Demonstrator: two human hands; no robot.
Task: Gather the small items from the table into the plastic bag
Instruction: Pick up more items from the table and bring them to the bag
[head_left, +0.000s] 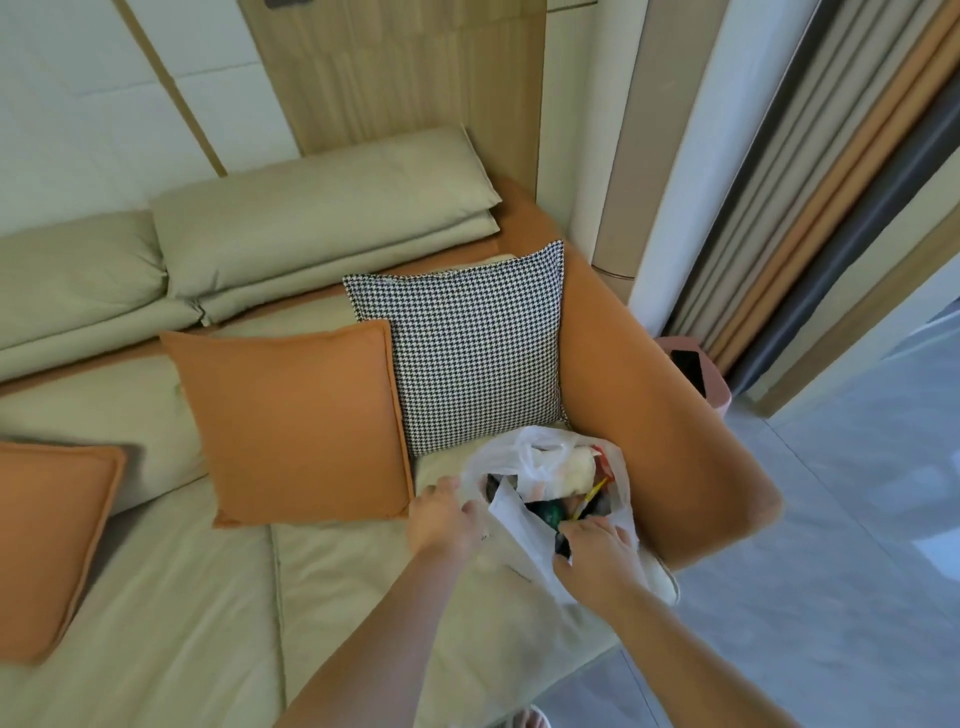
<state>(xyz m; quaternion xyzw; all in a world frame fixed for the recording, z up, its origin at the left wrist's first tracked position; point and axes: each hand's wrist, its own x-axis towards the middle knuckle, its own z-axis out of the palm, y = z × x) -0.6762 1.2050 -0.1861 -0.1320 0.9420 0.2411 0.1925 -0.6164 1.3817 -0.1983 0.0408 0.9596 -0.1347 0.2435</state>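
Observation:
A thin white plastic bag (524, 457) sits on the sofa seat in the corner by the orange armrest. Its mouth is open, and several small items (550, 512) show inside: something green, something yellow, a cream piece and dark pieces. My left hand (441, 519) grips the bag's left edge, fingers curled on the plastic. My right hand (597, 558) grips the near right edge of the bag's mouth. No table is in view.
The beige sofa (182, 613) carries an orange cushion (296, 421), a houndstooth cushion (472, 353) and another orange cushion (47, 545) at the left. The orange armrest (660, 415) rises right of the bag. A pink bin (696, 374) stands beyond it on grey floor.

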